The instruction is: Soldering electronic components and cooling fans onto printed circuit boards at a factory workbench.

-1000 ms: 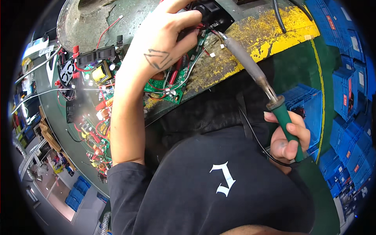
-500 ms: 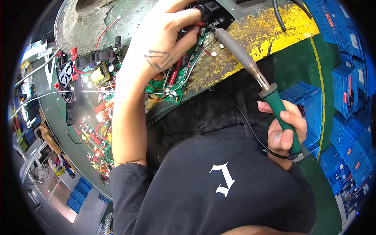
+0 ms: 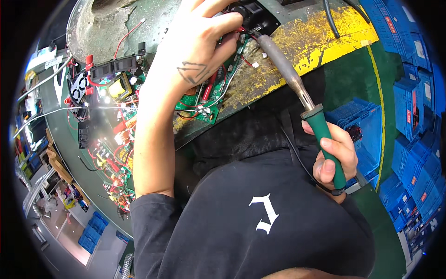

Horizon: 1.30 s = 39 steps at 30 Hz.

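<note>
Head view looks down on a worn green desk (image 3: pixel 153 18) whose near edge is painted scuffed yellow. Packages and labels are few: a white label strip lies at the far left rim of the desk (image 3: pixel 46 58), and the stacked blue crates (image 3: pixel 409 107) on the right carry small red and white labels on their sides, too small to tell more. One open blue crate (image 3: pixel 357 121) sits just beside the right hand; what is in it is hidden apart from a dark patch

A green circuit board (image 3: pixel 204 100) lies on the desk near the yellow edge, thick with red and white wires and small parts. At its far end sits a black block-shaped part (image 3: pixel 253 14). The left hand (image 3: pixel 195 51) rests over the board, its fingers curled shut on the red wires beside that black part. The right hand (image 3: pixel 332 158) has its grip wrapped tight around the green handle of a soldering iron (image 3: pixel 297 88); the grey metal shaft slants up and left, and its tip meets the board just beside the black part and the left fingertips

Further left on the desk lie more circuit boards (image 3: pixel 111 83) with a yellow transformer, a small fan and red wiring, running in a row toward the lower left
</note>
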Tool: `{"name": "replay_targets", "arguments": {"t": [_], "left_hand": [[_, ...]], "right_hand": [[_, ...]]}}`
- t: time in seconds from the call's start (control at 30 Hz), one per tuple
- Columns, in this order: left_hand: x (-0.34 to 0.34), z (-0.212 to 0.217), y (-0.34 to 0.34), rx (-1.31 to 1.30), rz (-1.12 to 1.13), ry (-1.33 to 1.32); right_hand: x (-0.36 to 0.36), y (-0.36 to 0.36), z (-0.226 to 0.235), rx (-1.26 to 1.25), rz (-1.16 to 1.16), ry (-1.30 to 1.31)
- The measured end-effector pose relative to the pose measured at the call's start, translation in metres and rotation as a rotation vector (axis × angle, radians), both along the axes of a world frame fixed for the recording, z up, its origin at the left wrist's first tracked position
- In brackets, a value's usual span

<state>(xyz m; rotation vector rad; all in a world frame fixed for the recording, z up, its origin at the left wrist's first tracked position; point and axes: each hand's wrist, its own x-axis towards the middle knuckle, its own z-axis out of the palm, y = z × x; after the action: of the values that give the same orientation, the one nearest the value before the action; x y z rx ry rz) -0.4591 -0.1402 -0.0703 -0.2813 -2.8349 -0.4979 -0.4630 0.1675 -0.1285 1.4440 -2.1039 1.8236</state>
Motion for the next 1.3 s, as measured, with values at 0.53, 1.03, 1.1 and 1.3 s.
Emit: {"name": "replay_targets", "arguments": {"t": [0.53, 1.03, 1.1, 1.3], "left_hand": [[-0.006, -0.016, -0.007, 0.194, -0.19, 0.299], [-0.009, -0.029, -0.004, 0.032, -0.117, 0.365], [0.002, -0.008, 0.0, -0.097, 0.035, 0.05], [0.005, -0.007, -0.002, -0.1, 0.036, 0.055]], "right_hand": [[-0.001, 0.0, -0.002, -0.013, -0.012, -0.025], [0.003, -0.001, -0.014, -0.136, -0.132, -0.167], [0.005, -0.001, -0.012, -0.131, -0.133, -0.185], [0.006, -0.001, -0.01, -0.139, -0.116, -0.168]]}}
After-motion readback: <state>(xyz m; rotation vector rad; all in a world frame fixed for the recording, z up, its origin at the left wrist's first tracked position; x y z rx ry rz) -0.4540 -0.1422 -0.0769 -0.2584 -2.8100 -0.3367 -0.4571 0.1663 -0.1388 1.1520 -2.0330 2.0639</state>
